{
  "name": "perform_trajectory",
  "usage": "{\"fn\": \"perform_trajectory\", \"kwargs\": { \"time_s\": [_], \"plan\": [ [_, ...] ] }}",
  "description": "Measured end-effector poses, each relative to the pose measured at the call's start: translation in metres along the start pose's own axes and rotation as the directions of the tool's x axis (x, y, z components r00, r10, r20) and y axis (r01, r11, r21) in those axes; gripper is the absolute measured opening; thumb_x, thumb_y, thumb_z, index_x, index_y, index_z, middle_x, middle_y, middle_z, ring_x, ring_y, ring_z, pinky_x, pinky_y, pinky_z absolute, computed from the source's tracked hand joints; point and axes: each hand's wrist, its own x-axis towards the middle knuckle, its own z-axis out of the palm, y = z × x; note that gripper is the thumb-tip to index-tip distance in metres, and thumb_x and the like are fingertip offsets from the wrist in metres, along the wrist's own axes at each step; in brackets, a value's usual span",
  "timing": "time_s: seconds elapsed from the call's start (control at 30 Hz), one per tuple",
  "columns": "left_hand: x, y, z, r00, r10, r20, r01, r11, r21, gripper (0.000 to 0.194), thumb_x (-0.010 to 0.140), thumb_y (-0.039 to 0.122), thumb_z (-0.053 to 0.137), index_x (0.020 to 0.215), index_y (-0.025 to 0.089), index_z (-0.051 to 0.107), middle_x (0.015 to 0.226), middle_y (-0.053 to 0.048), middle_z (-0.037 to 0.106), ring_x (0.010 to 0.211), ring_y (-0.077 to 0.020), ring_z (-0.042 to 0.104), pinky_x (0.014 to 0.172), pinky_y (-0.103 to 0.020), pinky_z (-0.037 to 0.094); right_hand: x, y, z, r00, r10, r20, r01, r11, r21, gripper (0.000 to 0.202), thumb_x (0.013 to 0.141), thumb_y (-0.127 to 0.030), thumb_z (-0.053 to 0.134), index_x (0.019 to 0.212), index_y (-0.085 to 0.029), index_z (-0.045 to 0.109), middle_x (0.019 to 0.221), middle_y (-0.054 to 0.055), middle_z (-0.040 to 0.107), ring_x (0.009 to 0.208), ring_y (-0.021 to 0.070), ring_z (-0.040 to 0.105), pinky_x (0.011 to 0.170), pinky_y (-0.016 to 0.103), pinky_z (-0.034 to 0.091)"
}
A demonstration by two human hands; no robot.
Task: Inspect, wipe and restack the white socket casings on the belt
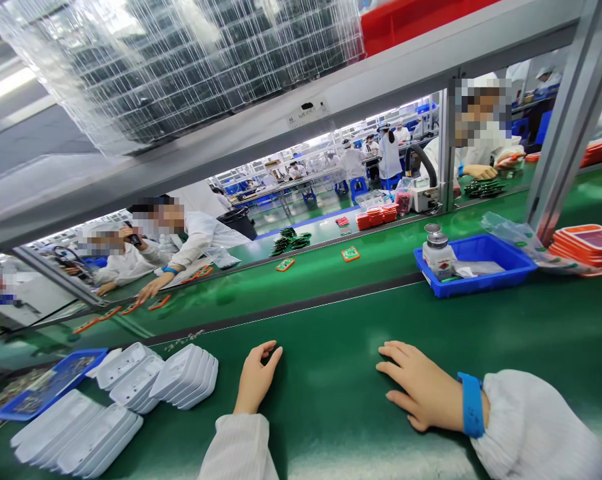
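My left hand rests over the green work surface with nothing in it. Its thumb and index finger are apart, and the other fingers are partly hidden behind them. To its left stand stacks of white plastic covers, the closest a short way from my wrist. My right hand lies palm down with fingers spread, apart from any object. A blue band circles that wrist. Beyond it sits a blue tray holding a white bottle with a metal cap.
Orange-framed green circuit boards lie on the belt behind a dark strip. A blue tray of small parts is at far left, orange frames at right. Clear plastic trays hang over on a metal shelf. Co-workers sit across the line.
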Motion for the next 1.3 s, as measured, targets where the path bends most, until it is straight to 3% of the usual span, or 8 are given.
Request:
{"fn": "perform_trajectory", "kwargs": {
  "time_s": [0.53, 0.83, 1.07, 1.23, 1.3],
  "plan": [
    [0.0, 0.0, 0.0, 1.0, 0.001, -0.002, -0.001, 1.0, -0.008, 0.057, 0.071, 0.056, 0.055, 0.109, 0.014, 0.06, 0.112, -0.012, 0.059, 0.105, -0.0278, 0.054, 0.093, -0.042, 0.043, 0.0, 0.001, 0.003, 0.999, -0.032, -0.019, 0.031, 0.999, -0.011, 0.047, 0.068, -0.017, 0.066, 0.114, -0.009, 0.059, 0.125, 0.018, 0.044, 0.118, 0.0342, 0.035, 0.099, 0.047, 0.036],
    [-0.013, 0.024, -0.003, 0.993, 0.039, -0.109, -0.047, 0.997, -0.063, 0.049, 0.072, 0.056, 0.055, 0.1, 0.017, 0.063, 0.101, -0.01, 0.064, 0.092, -0.0263, 0.059, 0.079, -0.037, 0.049, 0.005, 0.013, 0.003, 0.999, -0.014, -0.044, 0.019, 0.994, 0.108, 0.045, 0.065, -0.018, 0.069, 0.108, -0.014, 0.06, 0.117, 0.012, 0.048, 0.106, 0.0292, 0.043, 0.091, 0.04, 0.04],
    [-0.045, 0.054, -0.008, 0.929, 0.074, -0.363, -0.137, 0.979, -0.151, 0.042, 0.077, 0.056, 0.049, 0.093, 0.019, 0.061, 0.102, -0.007, 0.063, 0.095, -0.0242, 0.057, 0.08, -0.033, 0.047, 0.011, 0.022, 0.006, 0.997, -0.009, -0.079, 0.021, 0.988, 0.156, 0.045, 0.062, -0.016, 0.07, 0.106, -0.016, 0.059, 0.114, 0.01, 0.049, 0.103, 0.027, 0.044, 0.088, 0.038, 0.039],
    [-0.094, 0.073, -0.021, 0.813, 0.016, -0.582, -0.189, 0.953, -0.238, 0.037, 0.081, 0.053, 0.048, 0.093, 0.019, 0.058, 0.1, -0.006, 0.062, 0.098, -0.0247, 0.057, 0.09, -0.036, 0.046, 0.011, 0.024, 0.005, 0.997, -0.007, -0.08, 0.021, 0.986, 0.168, 0.045, 0.061, -0.015, 0.07, 0.105, -0.016, 0.06, 0.112, 0.009, 0.05, 0.102, 0.0258, 0.045, 0.087, 0.036, 0.039],
    [-0.114, 0.072, -0.033, 0.827, 0.043, -0.56, -0.169, 0.97, -0.175, 0.035, 0.086, 0.048, 0.046, 0.101, 0.019, 0.057, 0.109, -0.007, 0.059, 0.102, -0.024, 0.055, 0.091, -0.039, 0.046, 0.012, 0.024, 0.004, 0.997, -0.005, -0.08, 0.018, 0.986, 0.166, 0.045, 0.061, -0.015, 0.07, 0.105, -0.016, 0.06, 0.113, 0.009, 0.05, 0.103, 0.0258, 0.045, 0.088, 0.035, 0.039]
  ]
}}
